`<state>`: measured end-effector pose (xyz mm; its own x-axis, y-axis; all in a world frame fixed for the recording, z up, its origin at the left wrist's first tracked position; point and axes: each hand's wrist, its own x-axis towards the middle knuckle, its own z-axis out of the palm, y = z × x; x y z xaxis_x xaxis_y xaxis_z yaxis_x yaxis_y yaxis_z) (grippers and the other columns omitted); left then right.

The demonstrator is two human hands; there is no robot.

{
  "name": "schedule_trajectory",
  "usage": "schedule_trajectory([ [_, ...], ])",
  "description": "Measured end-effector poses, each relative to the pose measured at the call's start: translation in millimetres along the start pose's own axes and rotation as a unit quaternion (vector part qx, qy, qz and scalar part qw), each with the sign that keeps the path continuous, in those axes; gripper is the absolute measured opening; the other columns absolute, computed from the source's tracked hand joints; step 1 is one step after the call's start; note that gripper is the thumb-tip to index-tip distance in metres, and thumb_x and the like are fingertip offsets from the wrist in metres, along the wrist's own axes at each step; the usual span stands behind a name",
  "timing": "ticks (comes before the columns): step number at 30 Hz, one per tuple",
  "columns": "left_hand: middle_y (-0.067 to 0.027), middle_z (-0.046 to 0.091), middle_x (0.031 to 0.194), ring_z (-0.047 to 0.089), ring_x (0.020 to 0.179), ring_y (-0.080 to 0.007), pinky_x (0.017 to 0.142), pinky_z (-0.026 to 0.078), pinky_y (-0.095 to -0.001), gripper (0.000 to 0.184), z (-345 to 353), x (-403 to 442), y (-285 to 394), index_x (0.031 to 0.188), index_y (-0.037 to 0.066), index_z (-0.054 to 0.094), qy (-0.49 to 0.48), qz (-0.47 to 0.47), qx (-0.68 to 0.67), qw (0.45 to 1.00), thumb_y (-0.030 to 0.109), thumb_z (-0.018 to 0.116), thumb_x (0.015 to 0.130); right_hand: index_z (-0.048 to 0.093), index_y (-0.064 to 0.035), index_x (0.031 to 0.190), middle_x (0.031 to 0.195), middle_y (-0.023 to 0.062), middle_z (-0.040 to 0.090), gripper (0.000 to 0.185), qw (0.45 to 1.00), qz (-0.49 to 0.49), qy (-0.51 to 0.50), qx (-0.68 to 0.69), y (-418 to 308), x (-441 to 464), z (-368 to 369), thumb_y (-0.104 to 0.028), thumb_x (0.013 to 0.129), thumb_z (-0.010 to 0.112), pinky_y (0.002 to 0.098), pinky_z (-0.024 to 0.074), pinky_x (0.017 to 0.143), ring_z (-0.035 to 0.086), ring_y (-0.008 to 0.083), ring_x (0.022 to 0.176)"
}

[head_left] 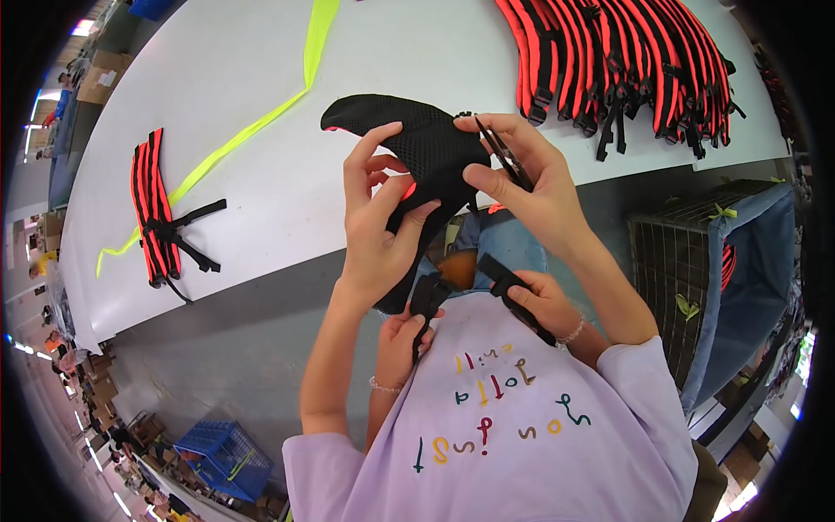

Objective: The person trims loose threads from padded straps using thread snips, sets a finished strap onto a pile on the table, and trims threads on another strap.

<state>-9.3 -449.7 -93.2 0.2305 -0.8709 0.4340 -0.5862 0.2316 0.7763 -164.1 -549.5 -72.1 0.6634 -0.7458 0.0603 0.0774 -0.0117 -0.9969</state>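
Fabric, black and partly mesh (435, 143), lies in both grips – the left hand (383, 209) pinches it with thumb and fingers, while the right hand (531, 174) pinches its edge and also holds dark snips (506, 157). Toward 6 o'clock, a second pair of hands (548, 304) holds black straps (430, 300); whose they are is unclear. On the white table (217, 78), a yellow-green ribbon (252, 130) runs toward 10 o'clock, a small strap bundle (152, 209) lies at 9 and a large strap pile (609, 78) at 1, cut off by the view. At 4 o'clock, a wire bin (665, 261) with blue lining (731, 326) contains red-and-black strips (729, 265) – its depths are hidden. A blue crate (217, 448) stands at 7; its contents are hard to make out.
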Motion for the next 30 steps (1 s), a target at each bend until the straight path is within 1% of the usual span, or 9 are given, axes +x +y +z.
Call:
schedule_trajectory([
  [2,-0.0151,0.038,0.130,0.049,0.090,-0.0229,0.071,0.043,-0.0324,0.020,4.7,-1.5,-0.1,0.073,-0.003,0.050,0.025,-0.015,-0.029,0.999,-0.006,0.068,0.064,0.053,-0.0060,0.114,0.081,0.0000,0.058,0.036,1.000,-0.003,0.000,-0.003,0.6,0.4,0.8,-0.013,0.081,0.067,0.0166,0.0333,0.052,0.044,0.0002,0.061],
  [10,-0.0161,0.039,0.130,0.049,0.087,-0.0228,0.071,0.043,-0.0326,0.021,7.6,2.2,-2.4,0.070,-0.004,0.047,0.058,-0.016,-0.045,0.997,-0.005,0.068,0.066,0.052,-0.0032,0.115,0.087,0.0036,0.061,0.037,1.000,-0.011,0.011,0.005,-3.9,7.5,5.2,-0.013,0.082,0.066,0.0172,0.0392,0.058,0.053,0.0026,0.073],
  [14,-0.0162,0.039,0.130,0.049,0.088,-0.0232,0.071,0.043,-0.0325,0.019,13.2,1.5,-4.7,0.070,-0.004,0.048,0.075,-0.023,-0.070,0.994,-0.003,0.067,0.067,0.052,-0.0029,0.115,0.089,0.0039,0.062,0.038,1.000,-0.010,0.018,0.015,-1.4,8.3,4.1,-0.012,0.081,0.067,0.0156,0.0387,0.056,0.053,0.0021,0.073],
  [17,-0.0148,0.036,0.131,0.047,0.098,-0.0215,0.076,0.046,-0.0290,0.014,7.6,4.1,-2.4,0.083,-0.006,0.054,0.055,0.002,0.017,0.998,-0.006,0.063,0.073,0.052,-0.0025,0.114,0.090,0.0029,0.061,0.038,0.998,-0.049,0.037,0.026,2.5,12.6,10.0,-0.012,0.081,0.067,0.0144,0.0372,0.054,0.053,0.0016,0.070],
  [19,-0.0159,0.040,0.129,0.048,0.095,-0.0237,0.074,0.043,-0.0319,0.015,2.4,8.8,0.1,0.077,-0.003,0.056,0.079,0.049,0.075,0.993,-0.007,0.063,0.065,0.052,-0.0020,0.114,0.091,0.0025,0.061,0.038,0.998,-0.052,0.031,0.030,5.3,15.0,10.1,-0.012,0.081,0.067,0.0140,0.0368,0.053,0.053,0.0014,0.069],
  [20,-0.0164,0.042,0.128,0.049,0.093,-0.0248,0.072,0.042,-0.0333,0.016,-0.7,10.8,0.5,0.074,-0.002,0.056,0.092,0.073,0.105,0.988,-0.008,0.063,0.061,0.052,-0.0016,0.115,0.092,0.0025,0.061,0.039,0.999,-0.038,0.019,0.034,6.5,14.7,9.5,-0.013,0.081,0.067,0.0139,0.0368,0.053,0.052,0.0015,0.069],
  [23,-0.0170,0.043,0.127,0.049,0.094,-0.0257,0.072,0.041,-0.0339,0.019,-6.9,9.6,0.1,0.074,-0.001,0.058,0.075,0.081,0.155,0.982,-0.010,0.060,0.058,0.051,-0.0032,0.115,0.091,0.0027,0.062,0.039,0.999,-0.005,0.009,0.044,11.2,16.0,12.3,-0.014,0.081,0.067,0.0155,0.0374,0.055,0.052,0.0023,0.070],
  [26,-0.0172,0.040,0.128,0.044,0.097,-0.0254,0.074,0.041,-0.0322,0.022,-10.6,3.7,-4.0,0.071,-0.004,0.046,0.047,0.067,0.147,0.986,-0.007,0.067,0.065,0.051,-0.0054,0.114,0.088,0.0025,0.063,0.037,0.999,0.021,0.014,0.043,18.1,17.4,14.5,-0.014,0.082,0.067,0.0177,0.0379,0.058,0.051,0.0031,0.071],
  [30,-0.0164,0.041,0.128,0.044,0.094,-0.0247,0.075,0.041,-0.0317,0.023,-12.2,-10.9,-9.8,0.072,-0.004,0.045,0.026,0.001,0.087,0.996,-0.007,0.067,0.066,0.052,-0.0053,0.110,0.084,0.0010,0.063,0.031,0.996,0.071,0.003,0.046,18.4,10.6,20.7,-0.012,0.082,0.066,0.0181,0.0385,0.065,0.050,0.0024,0.073],
])
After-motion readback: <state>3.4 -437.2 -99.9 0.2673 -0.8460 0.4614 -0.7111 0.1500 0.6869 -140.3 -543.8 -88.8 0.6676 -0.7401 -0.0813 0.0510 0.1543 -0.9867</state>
